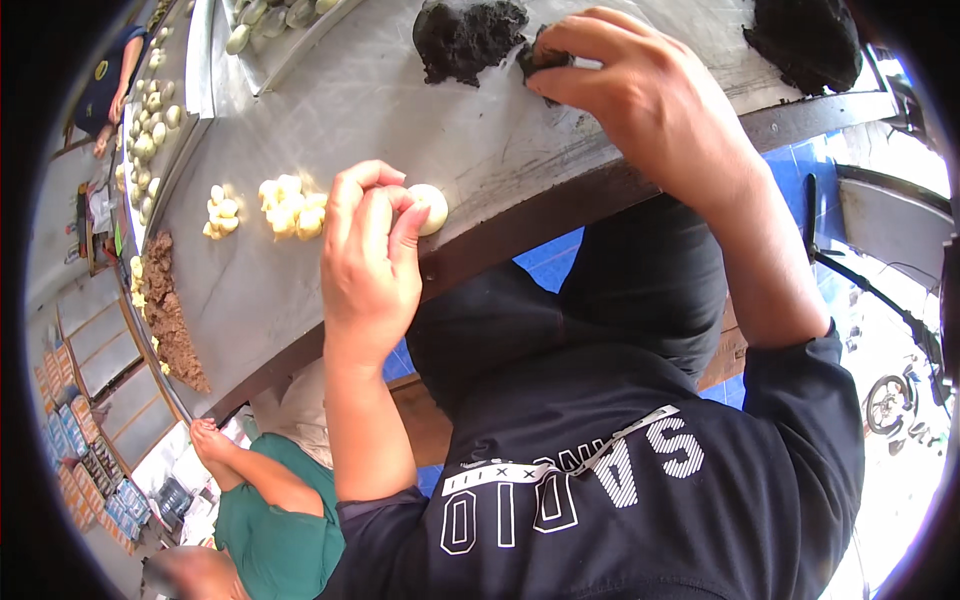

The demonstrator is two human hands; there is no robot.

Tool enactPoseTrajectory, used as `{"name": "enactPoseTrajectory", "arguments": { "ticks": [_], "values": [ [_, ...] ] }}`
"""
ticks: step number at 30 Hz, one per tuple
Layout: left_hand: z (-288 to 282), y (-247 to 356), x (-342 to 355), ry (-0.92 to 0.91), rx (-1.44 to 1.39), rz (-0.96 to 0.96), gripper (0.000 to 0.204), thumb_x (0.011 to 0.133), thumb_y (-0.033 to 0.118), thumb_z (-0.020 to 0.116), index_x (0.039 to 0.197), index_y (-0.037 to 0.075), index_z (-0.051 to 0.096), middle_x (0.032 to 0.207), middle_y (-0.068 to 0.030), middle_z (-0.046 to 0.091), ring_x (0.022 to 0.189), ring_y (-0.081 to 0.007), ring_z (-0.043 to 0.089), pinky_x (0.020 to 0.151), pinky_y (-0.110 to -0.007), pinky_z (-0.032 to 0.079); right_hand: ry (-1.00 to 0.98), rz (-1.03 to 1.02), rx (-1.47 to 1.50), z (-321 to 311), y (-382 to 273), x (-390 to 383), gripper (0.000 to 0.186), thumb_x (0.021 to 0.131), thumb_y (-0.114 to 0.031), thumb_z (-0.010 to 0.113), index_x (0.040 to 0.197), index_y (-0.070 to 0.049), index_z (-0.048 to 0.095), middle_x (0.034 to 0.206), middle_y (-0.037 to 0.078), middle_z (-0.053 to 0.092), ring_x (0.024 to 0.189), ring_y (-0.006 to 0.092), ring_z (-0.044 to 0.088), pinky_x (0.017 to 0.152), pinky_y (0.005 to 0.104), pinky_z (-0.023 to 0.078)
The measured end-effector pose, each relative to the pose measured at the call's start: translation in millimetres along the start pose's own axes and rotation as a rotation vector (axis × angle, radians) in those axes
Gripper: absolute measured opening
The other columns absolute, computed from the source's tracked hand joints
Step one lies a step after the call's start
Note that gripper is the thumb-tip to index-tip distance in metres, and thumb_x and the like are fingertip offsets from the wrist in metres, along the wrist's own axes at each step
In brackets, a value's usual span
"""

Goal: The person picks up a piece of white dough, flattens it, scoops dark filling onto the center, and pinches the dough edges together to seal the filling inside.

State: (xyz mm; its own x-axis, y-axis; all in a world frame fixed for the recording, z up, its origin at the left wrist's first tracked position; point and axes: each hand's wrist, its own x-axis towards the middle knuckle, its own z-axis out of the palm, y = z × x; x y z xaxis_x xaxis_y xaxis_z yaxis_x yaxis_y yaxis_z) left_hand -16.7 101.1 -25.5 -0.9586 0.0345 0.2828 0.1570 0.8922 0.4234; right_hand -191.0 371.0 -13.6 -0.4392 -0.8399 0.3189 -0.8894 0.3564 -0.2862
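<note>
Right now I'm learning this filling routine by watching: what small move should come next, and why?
Probably bring the right hand toward the left hand. Its fingertips pinch a bit of dark paste beside the dark paste mound, while the left holds a pale dough ball at the table's edge, apart from it.

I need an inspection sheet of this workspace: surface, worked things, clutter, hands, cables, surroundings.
Surface: grey metal table, dusted and smeared.
Job's things: pale dough ball; dark paste lump; small dark paste piece.
Clutter: pile of pale dough pieces; smaller pile; brown filling heap; second dark mound; tray of pale pieces.
Hands: left hand holds the dough ball; right hand pinches the dark paste piece.
Cables: black cable by the blue floor.
Surroundings: person in green beside; another person at the far end.
</note>
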Motion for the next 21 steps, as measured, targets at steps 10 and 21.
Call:
{"name": "enactPoseTrajectory", "arguments": {
  "ticks": [10, 21],
  "values": [
    [17.3, 11.5, 61.3, -0.180, 0.387, 0.096, 0.017, 0.106, 0.022, 0.074, 0.097, 0.009, 0.068, 0.090, -0.0098, 0.074, 0.089, -0.0308, 0.077, 0.082, -0.048, 0.061, 0.036, 0.034, 0.141, 13.0, -8.9, -7.3, 0.024, 0.086, 0.002, 0.079, 0.109, -0.002, 0.084, 0.121, 0.011, 0.078, 0.113, 0.0348, 0.075, 0.097, 0.0431, 0.062],
    [-2.3, -9.4, 18.6, -0.102, -0.171, -0.032, 0.018, 0.102, 0.018, 0.083, 0.101, 0.006, 0.070, 0.109, -0.0073, 0.079, 0.082, -0.0238, 0.074, 0.077, -0.040, 0.060, 0.307, 0.097, 0.422, 19.0, -25.1, -18.5, 0.039, 0.081, 0.012, 0.085, 0.115, -0.008, 0.086, 0.131, 0.011, 0.079, 0.112, 0.0318, 0.080, 0.094, 0.0388, 0.066]
  ]
}}
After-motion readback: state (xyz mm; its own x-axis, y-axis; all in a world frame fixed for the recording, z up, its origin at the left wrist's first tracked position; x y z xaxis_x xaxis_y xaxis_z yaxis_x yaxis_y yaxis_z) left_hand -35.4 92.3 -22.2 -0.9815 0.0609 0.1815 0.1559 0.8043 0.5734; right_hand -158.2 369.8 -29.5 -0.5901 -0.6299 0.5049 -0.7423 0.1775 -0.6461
